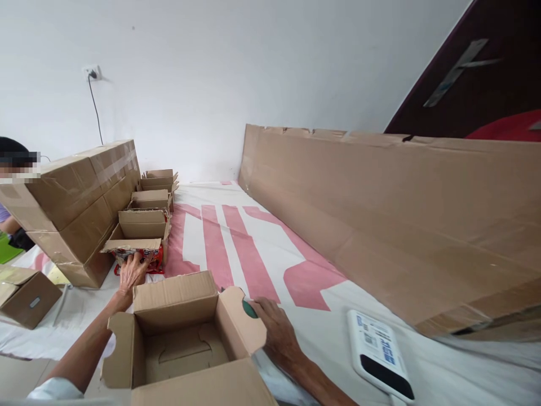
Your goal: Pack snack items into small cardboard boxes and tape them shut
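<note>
An open cardboard box (186, 352) stands right in front of me, its flaps raised and its inside bare apart from a cut line in the bottom. Beyond its left flap, my left hand (133, 272) reaches to a red packet (155, 260) with its fingers curled onto it. That packet lies against the front of another open cardboard box (143, 228). At the near box's right flap, my right hand (279, 332) is closed around a green object (249, 309). Only a small rounded part of it shows, so its kind is unclear.
Taped cartons (84, 208) are stacked at left, with a small box (27, 296) before them. More open boxes (158, 183) line up behind. A tall cardboard sheet (380, 214) borders the right side. A white device (380, 355) lies at right. Another person's arm (9, 225) shows far left.
</note>
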Available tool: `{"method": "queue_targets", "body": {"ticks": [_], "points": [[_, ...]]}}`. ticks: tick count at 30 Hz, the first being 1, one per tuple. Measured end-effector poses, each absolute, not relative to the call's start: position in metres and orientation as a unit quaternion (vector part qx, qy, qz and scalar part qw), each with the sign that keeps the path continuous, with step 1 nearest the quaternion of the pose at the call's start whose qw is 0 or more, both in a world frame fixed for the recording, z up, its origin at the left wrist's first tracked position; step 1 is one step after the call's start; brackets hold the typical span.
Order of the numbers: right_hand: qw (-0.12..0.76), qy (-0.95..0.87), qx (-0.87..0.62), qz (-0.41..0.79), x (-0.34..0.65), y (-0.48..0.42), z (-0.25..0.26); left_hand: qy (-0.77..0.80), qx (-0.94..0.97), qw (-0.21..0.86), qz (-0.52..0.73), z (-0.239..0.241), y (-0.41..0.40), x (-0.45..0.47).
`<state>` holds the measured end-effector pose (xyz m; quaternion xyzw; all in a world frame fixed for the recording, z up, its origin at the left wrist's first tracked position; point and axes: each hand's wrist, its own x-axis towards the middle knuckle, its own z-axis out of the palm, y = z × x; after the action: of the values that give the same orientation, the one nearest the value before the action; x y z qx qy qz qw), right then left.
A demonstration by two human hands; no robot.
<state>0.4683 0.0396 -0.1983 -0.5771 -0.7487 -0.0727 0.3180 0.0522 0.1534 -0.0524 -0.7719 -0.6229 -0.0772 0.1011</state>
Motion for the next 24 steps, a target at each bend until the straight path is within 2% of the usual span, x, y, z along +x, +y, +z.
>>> {"method": "queue_targets", "body": {"ticks": [24], "points": [[0.336,-0.756,-0.552,-0.104,0.471,0.037,-0.194,-0.643,-0.754,0.133,-0.025,-0.059,0.245,0.059]]}}
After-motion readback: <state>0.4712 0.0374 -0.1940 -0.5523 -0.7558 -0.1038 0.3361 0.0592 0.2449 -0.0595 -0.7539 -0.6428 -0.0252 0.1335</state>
